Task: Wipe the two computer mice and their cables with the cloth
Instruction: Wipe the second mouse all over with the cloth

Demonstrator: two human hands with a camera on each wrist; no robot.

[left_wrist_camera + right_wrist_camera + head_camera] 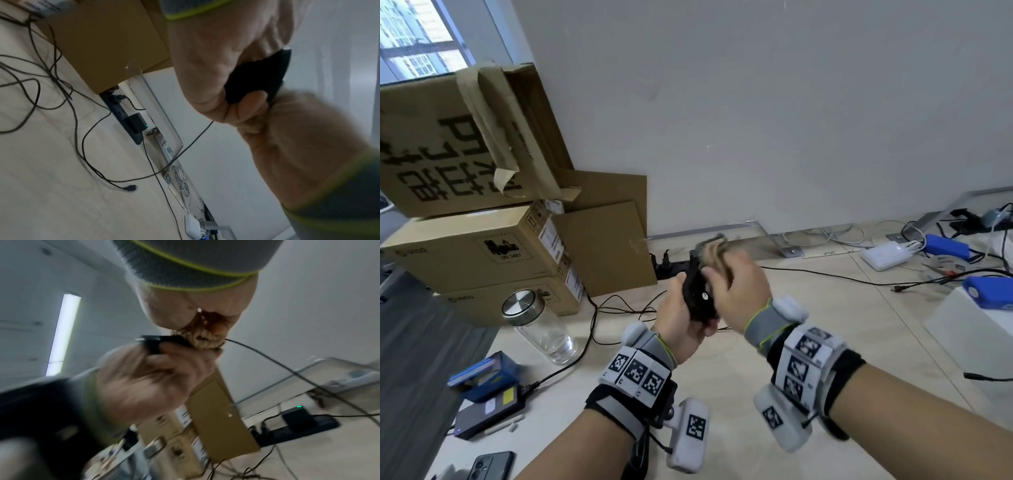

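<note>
A black computer mouse [698, 295] is held above the table with its underside up, gripped by my left hand [681, 317]. My right hand [739, 291] clutches a tan cloth [714, 251] and presses it against the mouse's far end. In the left wrist view the left thumb and fingers wrap the mouse [257, 78], and its thin black cable [191, 142] hangs down to the table. In the right wrist view the bunched cloth [205, 339] meets the mouse [152, 340] where the cable [287, 369] comes out. No second mouse shows.
Stacked cardboard boxes [482, 240] stand at the left, with a lidded glass jar [541, 329] in front. A black power strip [667, 263] and loose cables [619, 308] lie beneath my hands. White chargers [887, 255] and a white box [976, 322] sit at the right.
</note>
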